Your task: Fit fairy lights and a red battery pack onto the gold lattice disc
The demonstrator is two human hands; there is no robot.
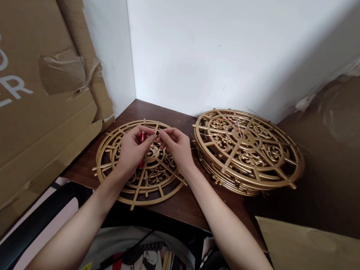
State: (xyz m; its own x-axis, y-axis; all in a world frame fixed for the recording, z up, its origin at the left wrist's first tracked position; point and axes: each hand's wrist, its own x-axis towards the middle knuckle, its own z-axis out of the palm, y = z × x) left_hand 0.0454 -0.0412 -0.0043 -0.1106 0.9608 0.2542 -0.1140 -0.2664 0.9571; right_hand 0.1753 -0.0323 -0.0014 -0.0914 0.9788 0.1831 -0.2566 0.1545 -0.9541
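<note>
A round gold openwork frame (160, 192), with spokes and scrollwork, lies flat on the dark brown table. Over its far half, my left hand (132, 148) is closed around a slim red stick-like tool (143, 136), whose lower end shows below the palm. My right hand (176, 146) pinches with thumb and forefinger, its tips almost meeting those of my left hand. Between the fingertips is a small dark piece (157, 134), too small to name. Part of the frame's hub is hidden by my hands.
To the right stands a stack of similar gold frames (226, 165), thin coloured wires lying on top. Cardboard boxes rise at the left (45, 131) and right (343, 148). A white wall (216, 44) closes off the back of the table (189, 205).
</note>
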